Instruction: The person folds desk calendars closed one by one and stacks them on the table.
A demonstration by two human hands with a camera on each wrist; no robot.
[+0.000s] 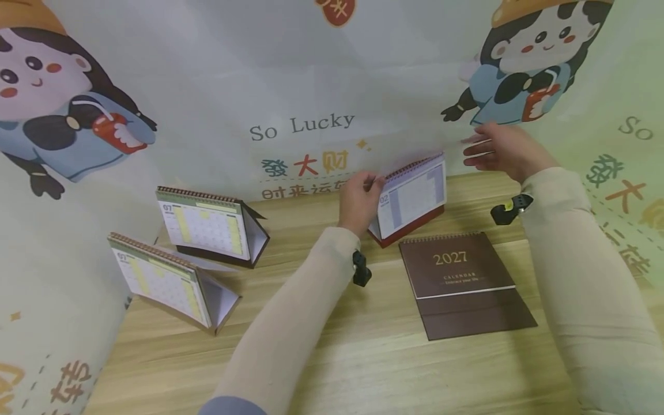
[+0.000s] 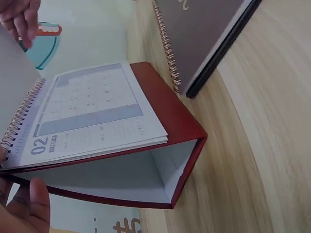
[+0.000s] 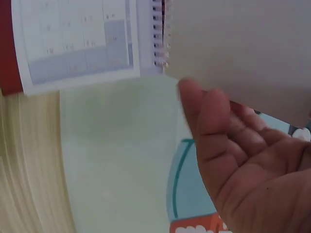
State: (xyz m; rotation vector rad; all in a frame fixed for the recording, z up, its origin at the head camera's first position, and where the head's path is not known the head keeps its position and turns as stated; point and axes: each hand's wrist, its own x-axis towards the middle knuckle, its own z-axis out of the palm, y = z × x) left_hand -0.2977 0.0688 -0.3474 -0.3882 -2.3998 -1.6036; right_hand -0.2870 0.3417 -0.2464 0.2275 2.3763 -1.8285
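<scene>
A desk calendar (image 1: 412,199) with a red base stands at the back of the table, its lavender page marked 02 facing forward. My left hand (image 1: 359,202) grips its upper left corner, thumb near the spiral binding and fingers (image 2: 39,204) under the red board. To its right, my right hand (image 1: 495,151) is raised with fingers fairly straight. In the right wrist view, those fingers (image 3: 215,116) lie along the edge of a blank pale page (image 3: 238,48) turned over the spiral; whether they touch it is unclear.
A brown 2027 calendar (image 1: 456,268) lies flat in front of the red one. Two green-topped calendars marked 07, a rear one (image 1: 204,227) and a front one (image 1: 161,282), stand at the left. A printed cloth (image 1: 306,69) hangs behind the wooden table (image 1: 363,357).
</scene>
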